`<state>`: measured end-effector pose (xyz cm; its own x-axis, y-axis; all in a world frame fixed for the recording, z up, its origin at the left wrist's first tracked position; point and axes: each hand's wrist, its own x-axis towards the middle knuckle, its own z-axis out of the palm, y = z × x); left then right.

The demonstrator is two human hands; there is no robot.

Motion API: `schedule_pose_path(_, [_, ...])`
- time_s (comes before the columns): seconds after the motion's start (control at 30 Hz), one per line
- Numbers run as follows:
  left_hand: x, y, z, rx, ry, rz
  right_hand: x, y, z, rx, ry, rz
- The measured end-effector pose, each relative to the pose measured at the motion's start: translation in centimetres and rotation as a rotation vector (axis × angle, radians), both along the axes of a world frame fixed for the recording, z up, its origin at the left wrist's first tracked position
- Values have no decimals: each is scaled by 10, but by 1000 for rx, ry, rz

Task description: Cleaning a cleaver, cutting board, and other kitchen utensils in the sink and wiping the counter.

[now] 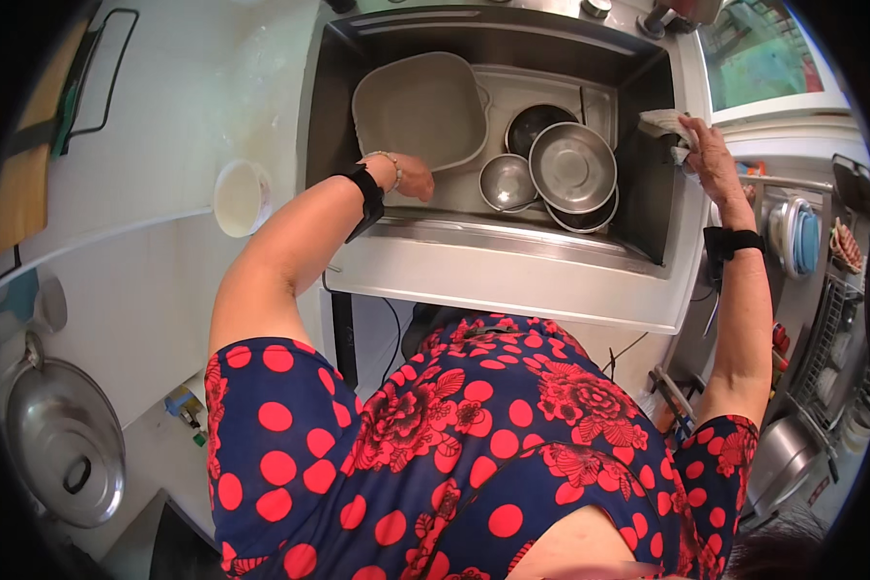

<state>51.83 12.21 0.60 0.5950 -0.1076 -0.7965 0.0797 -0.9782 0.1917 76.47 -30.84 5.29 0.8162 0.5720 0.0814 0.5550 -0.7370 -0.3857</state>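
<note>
My right hand (712, 161) grips a pale, crumpled cloth (663, 125) at the right rim of the stainless steel sink (641, 152). Over the near left part of the sink is my left hand (412, 179), its fingers bent downward; whether it holds or touches anything cannot be seen. Just beyond it, a large grey plastic basin (420, 109) lies at the left of the sink. To the right of the basin are a round metal bowl (573, 167), a smaller metal bowl (506, 183) and dark round pans (540, 125), partly overlapping.
A white tub (241, 199) stands at the left counter's edge, near my left forearm. A large metal lid (67, 442) hangs lower left. At right are a window (761, 58), a shelf rack with blue-and-white containers (797, 235) and a metal pot (783, 460).
</note>
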Motion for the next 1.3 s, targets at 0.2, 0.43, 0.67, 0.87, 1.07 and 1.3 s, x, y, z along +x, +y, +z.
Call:
schedule_pose_path(0.2, [23, 20, -59, -2, 40, -245, 4, -2, 17, 40, -70, 33])
schedule_pose_path(0.43, [22, -14, -25, 121, 0, -135, 11, -8, 24, 46, -55, 36])
schedule_pose_path(0.67, [33, -4, 54, -117, -521, -12, 26, -10, 24, 64, 23, 40])
schedule_pose_path(0.87, [78, 5, 117, -663, -567, 606, 38, -46, 20, 13, 31, -46])
schedule_pose_path(1.07, [105, -40, 172, -1199, -649, 891, 47, -88, 13, -48, 50, -161])
schedule_pose_path(1.3, [66, -63, 149, -1623, -716, 1257, 38, -113, -5, -44, 69, -223])
